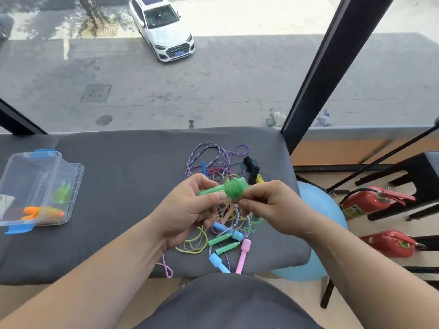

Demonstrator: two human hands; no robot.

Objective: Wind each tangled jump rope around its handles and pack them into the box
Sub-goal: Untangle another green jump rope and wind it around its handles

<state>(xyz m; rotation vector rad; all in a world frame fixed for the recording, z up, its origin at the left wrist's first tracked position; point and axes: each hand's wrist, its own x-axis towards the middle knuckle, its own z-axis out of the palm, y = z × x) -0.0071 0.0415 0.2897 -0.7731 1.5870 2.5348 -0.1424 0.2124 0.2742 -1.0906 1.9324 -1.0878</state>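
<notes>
The left hand [190,207] grips a green handle [210,193] by its narrow shaft, fingers curled round it, held above the grey counter [118,186]. The handle's long axis runs from lower left to upper right, and its wide ridged end points right and away from the person. The right hand [270,205] meets it there, fingertips pinched at that wide end. A thin yellow-green cord [225,213] hangs below it, and I cannot tell whether the fingers also catch it. Under and beyond both hands lies the tangle of ropes [213,160], with pink [243,255], blue [217,261] and small green handles [221,238] nearest the person. Well apart at the left, the clear box [76,184] stands open, holding orange handles [42,212] and a green rope [61,192].
</notes>
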